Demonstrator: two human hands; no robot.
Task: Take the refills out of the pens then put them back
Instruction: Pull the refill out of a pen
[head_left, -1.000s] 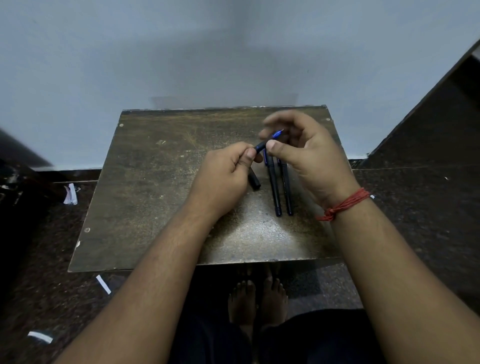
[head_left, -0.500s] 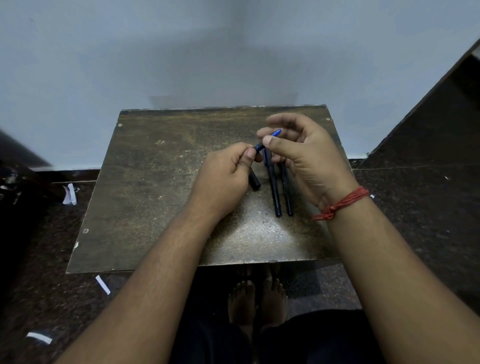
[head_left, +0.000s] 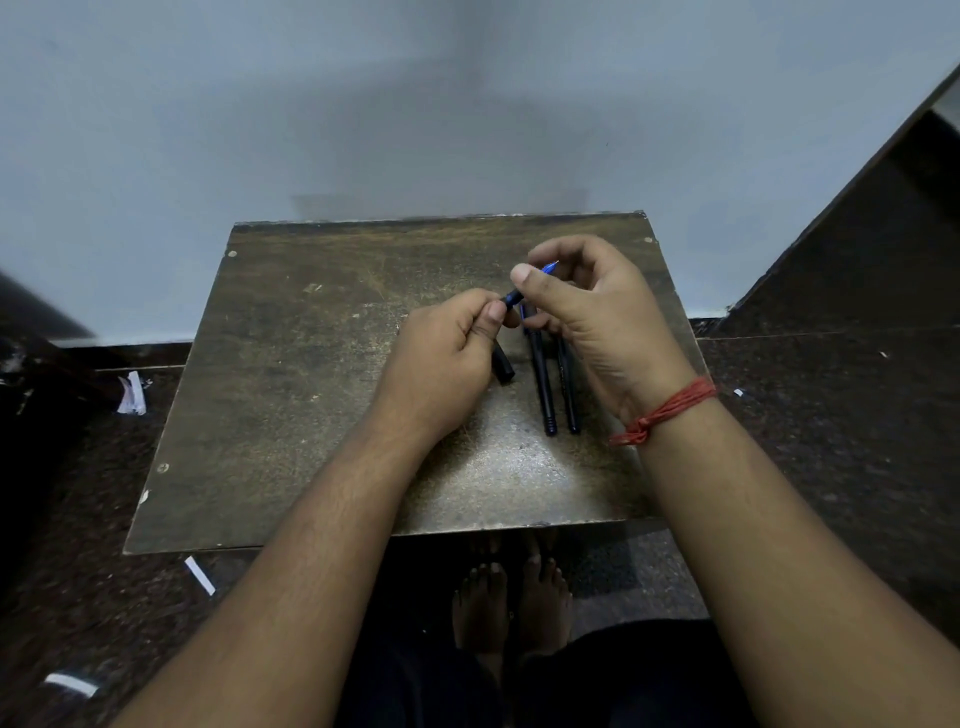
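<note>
Both hands hold one dark pen above the small wooden table (head_left: 291, 395). My left hand (head_left: 447, 358) is closed round the pen barrel (head_left: 503, 364), whose black rear end sticks out below the fist. My right hand (head_left: 597, 317) pinches the blue tip section (head_left: 545, 270) between thumb and fingers at the pen's front. Two more black pens (head_left: 543, 384) lie side by side on the table just right of my left hand, partly under my right hand.
The table stands against a pale wall. Dark speckled floor surrounds it, with white paper scraps (head_left: 131, 395) at the left and near the table's front left corner (head_left: 200, 574). Bare feet (head_left: 511, 597) show under the near edge.
My right hand has shifted slightly on the blue tip, its fingers turning around it. The left hand and the two pens on the table have stayed put.
</note>
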